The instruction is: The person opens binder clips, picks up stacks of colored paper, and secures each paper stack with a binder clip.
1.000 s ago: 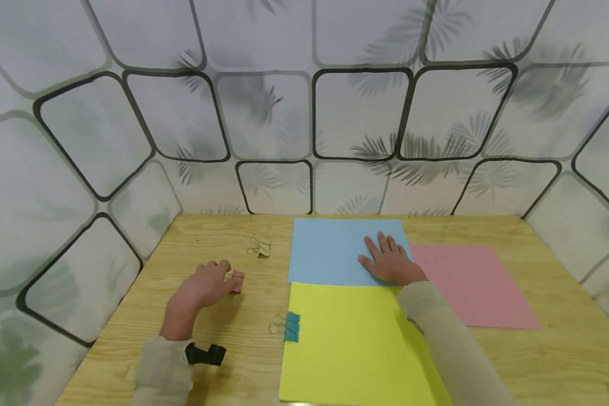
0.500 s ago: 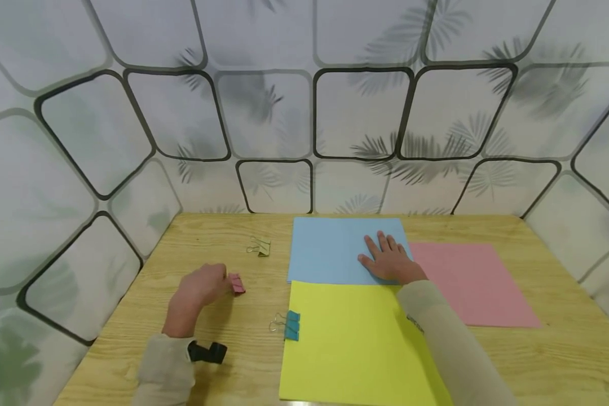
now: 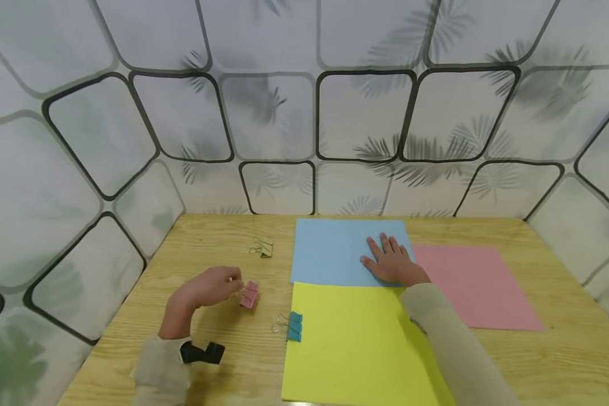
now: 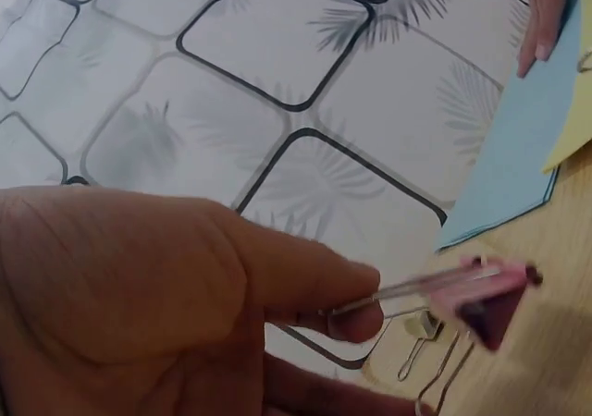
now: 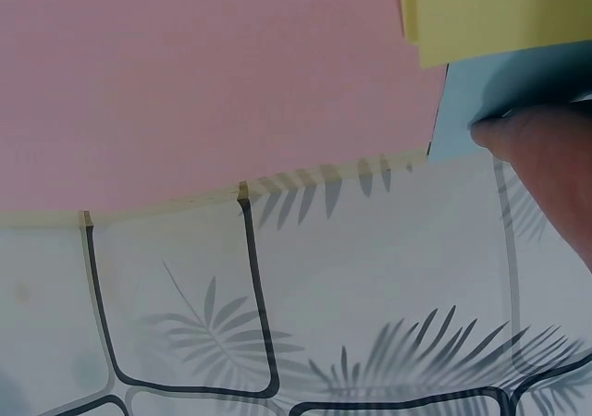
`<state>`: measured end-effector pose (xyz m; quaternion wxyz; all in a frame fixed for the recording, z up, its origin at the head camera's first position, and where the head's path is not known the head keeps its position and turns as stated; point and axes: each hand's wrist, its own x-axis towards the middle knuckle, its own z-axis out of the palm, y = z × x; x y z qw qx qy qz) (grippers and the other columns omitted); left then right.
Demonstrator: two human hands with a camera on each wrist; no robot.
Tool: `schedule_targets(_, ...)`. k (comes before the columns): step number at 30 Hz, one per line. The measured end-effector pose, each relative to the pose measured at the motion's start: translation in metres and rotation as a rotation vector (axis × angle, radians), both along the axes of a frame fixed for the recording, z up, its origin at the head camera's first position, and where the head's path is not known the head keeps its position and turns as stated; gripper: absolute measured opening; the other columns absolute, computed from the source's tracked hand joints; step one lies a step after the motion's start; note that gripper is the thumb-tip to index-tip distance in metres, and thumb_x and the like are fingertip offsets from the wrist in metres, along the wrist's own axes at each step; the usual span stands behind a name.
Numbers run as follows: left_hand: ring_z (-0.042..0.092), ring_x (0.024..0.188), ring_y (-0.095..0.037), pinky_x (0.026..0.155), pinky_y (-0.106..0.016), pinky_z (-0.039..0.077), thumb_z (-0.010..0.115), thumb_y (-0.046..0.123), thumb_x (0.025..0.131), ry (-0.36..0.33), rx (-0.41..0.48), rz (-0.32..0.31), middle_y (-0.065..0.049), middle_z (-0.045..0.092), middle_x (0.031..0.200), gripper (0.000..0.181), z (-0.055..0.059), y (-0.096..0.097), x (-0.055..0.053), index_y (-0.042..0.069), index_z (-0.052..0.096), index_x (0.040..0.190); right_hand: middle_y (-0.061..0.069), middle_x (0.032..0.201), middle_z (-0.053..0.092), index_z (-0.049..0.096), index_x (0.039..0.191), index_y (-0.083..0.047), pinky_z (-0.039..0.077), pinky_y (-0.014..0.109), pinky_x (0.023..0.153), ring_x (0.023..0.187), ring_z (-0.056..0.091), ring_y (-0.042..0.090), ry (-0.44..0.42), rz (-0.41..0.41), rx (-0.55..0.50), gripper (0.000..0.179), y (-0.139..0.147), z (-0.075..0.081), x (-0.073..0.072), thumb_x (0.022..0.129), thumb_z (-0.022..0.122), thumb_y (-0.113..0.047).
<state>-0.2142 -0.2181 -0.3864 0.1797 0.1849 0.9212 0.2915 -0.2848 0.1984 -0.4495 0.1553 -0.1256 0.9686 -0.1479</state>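
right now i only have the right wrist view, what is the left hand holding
Observer: The left hand pinches a pink binder clip.
Operator: ok, anything on the yellow paper's edge that i can't see
Observer: Yes, in the head view a teal binder clip sits on the left edge of the yellow paper.
Operator: any other clip in sight
Observer: One more: a pale yellow-green binder clip lies on the wooden table, to the left of the light blue paper.
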Motion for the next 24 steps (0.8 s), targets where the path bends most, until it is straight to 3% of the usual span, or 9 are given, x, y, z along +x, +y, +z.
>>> schedule_targets(3,0.064,0.087,-0.026,0.074,-0.039,0.052,0.041,0.018,0.108,-0.136,0.186,-0.002,-0.012,0.059,0.092,0.027,0.0,-0.001,-0.002,-0.002,0.054,0.094,0.032,0.161,-0.005,0.009,0.159,-0.002,0.003,0.067,0.116,0.146,-0.005,0.052,0.004,-0.003,0.008,0.07,0.001,-0.001,-0.001,0.108,0.035,-0.043)
schedule_targets(6,0.066,0.102,-0.034,0.089,-0.044,0.055,0.037,0.02,0.109,-0.244,0.366,-0.012,-0.02,0.062,0.107,0.031,0.0,-0.001,-0.004,-0.005,0.051,0.097,0.033,0.16,-0.004,0.01,0.158,-0.002,0.003,0.067,0.115,0.146,-0.004,0.053,0.013,0.0,0.004,0.07,0.001,-0.002,-0.001,0.107,0.035,-0.043)
schedule_targets(8,0.066,0.106,-0.032,0.093,-0.044,0.054,0.036,0.022,0.109,-0.299,0.476,-0.013,-0.022,0.063,0.114,0.032,-0.001,-0.001,-0.006,-0.005,0.051,0.099,0.033,0.16,-0.004,0.011,0.158,-0.001,0.004,0.067,0.115,0.146,-0.004,0.053,0.016,0.002,0.003,0.07,0.001,-0.002,0.0,0.107,0.035,-0.043)
schedule_targets(12,0.068,0.105,-0.022,0.096,-0.039,0.053,0.035,0.023,0.11,-0.379,0.743,-0.009,-0.015,0.065,0.114,0.03,-0.002,-0.001,-0.009,0.0,0.054,0.105,0.032,0.16,-0.004,0.011,0.158,-0.002,0.003,0.067,0.115,0.146,-0.004,0.053,0.012,0.001,-0.004,0.07,-0.001,-0.002,0.0,0.107,0.036,-0.042)
schedule_targets(15,0.067,0.11,-0.021,0.098,-0.038,0.051,0.035,0.018,0.11,-0.413,0.968,-0.04,-0.01,0.066,0.117,0.026,0.0,-0.002,-0.01,0.003,0.056,0.107,0.033,0.16,-0.004,0.011,0.158,-0.001,0.002,0.068,0.115,0.146,-0.004,0.053,0.007,0.001,-0.013,0.07,-0.001,-0.001,0.0,0.107,0.036,-0.041)
schedule_targets(19,0.063,0.117,-0.023,0.102,-0.035,0.049,0.03,0.011,0.11,-0.411,1.203,-0.101,-0.01,0.063,0.124,0.028,0.011,0.0,-0.009,0.004,0.057,0.102,0.033,0.16,-0.005,0.01,0.158,0.0,0.001,0.067,0.115,0.146,-0.006,0.053,0.006,-0.006,-0.015,0.071,0.0,0.0,0.0,0.107,0.035,-0.043)
schedule_targets(24,0.061,0.117,-0.024,0.104,-0.034,0.047,0.03,0.014,0.11,-0.342,1.485,-0.173,-0.01,0.057,0.125,0.029,0.029,0.007,0.0,0.006,0.056,0.118,0.032,0.16,-0.006,0.008,0.159,-0.002,0.0,0.067,0.115,0.146,-0.007,0.052,-0.004,-0.006,-0.011,0.071,0.0,0.001,0.0,0.107,0.035,-0.043)
